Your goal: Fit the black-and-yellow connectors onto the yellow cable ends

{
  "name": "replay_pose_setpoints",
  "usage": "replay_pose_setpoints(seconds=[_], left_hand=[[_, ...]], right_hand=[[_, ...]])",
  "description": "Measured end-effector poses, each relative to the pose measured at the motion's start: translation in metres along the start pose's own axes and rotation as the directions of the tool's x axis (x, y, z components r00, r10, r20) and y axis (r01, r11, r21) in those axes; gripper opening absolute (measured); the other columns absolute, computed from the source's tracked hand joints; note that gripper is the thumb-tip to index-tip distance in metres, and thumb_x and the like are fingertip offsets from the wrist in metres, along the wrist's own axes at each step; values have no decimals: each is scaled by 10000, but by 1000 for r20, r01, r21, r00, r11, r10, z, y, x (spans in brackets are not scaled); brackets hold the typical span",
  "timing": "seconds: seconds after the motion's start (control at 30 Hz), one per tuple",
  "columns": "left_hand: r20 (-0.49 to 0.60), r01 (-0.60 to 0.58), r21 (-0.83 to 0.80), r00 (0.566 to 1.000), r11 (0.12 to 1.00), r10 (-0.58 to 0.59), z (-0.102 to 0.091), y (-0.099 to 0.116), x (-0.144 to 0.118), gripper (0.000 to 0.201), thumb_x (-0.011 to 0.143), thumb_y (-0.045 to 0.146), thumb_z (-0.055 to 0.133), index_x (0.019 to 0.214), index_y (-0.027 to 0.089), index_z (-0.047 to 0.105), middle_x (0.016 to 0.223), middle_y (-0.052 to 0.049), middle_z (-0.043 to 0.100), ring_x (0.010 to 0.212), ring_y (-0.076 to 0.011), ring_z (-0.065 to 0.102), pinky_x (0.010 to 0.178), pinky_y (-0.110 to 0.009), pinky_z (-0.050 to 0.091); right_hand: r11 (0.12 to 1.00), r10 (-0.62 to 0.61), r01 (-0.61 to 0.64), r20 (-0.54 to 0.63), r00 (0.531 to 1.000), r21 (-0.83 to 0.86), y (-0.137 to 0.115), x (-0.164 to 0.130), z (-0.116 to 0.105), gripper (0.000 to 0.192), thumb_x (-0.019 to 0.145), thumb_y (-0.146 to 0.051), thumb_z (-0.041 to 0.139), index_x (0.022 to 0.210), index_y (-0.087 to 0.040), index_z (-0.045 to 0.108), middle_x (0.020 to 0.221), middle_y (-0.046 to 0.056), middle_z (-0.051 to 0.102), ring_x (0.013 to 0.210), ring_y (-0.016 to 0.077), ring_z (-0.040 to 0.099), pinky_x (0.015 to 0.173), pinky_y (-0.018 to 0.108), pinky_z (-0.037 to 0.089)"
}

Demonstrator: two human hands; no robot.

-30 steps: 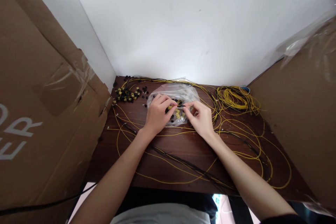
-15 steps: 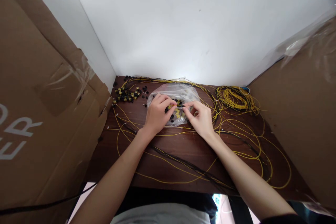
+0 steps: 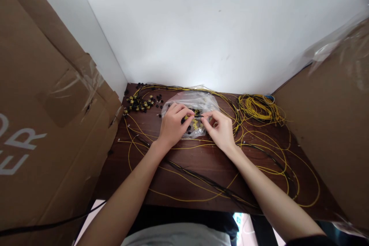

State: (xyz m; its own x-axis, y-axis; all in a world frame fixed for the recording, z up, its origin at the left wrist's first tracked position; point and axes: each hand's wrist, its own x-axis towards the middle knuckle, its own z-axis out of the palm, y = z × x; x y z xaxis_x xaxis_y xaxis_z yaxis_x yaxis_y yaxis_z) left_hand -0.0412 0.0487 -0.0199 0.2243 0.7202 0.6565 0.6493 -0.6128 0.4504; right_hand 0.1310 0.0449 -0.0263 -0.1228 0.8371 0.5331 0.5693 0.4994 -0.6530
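Above a clear plastic bag (image 3: 211, 102), my left hand (image 3: 173, 122) and my right hand (image 3: 221, 130) meet fingertip to fingertip. Thumb and forefinger of each pinch one end of a thin black and yellow piece (image 3: 198, 115), too small to make out exactly. It looks like a wire end with a black sleeve. Under the fingers, small yellow parts (image 3: 195, 124) and black parts lie in or on the bag; my left hand covers some of them.
Yellow and black connector parts (image 3: 140, 103) are heaped at the back left. A coil of yellow cable (image 3: 259, 108) lies at the back right. Loose yellow and black wires (image 3: 198, 177) cross the brown table (image 3: 184, 159). Cardboard (image 3: 57, 123) flanks the left side, more cardboard (image 3: 331, 123) the right.
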Motion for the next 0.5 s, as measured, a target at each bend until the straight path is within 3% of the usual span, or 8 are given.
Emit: replay_pose_setpoints(seconds=[0.3,0.5], left_hand=[[27,1,4,1000,1000,-1,1,1,-1,117,856,209,531,815,170,633,819,-39,608,841,-168,529,755,-297,433],[-26,0,-5,1000,1000,0,-1,-1,1,86,838,194,555,827,168,636,828,-41,617,851,-173,533,786,-316,435]], right_hand=[[1000,-4,4,41,999,1,-3,-2,1,115,816,-224,547,830,-165,644,762,19,641,495,98,469,504,232,402],[1000,1,-1,-8,1000,-24,0,0,0,107,811,-222,554,816,-169,648,713,5,626,491,100,467,513,235,399]])
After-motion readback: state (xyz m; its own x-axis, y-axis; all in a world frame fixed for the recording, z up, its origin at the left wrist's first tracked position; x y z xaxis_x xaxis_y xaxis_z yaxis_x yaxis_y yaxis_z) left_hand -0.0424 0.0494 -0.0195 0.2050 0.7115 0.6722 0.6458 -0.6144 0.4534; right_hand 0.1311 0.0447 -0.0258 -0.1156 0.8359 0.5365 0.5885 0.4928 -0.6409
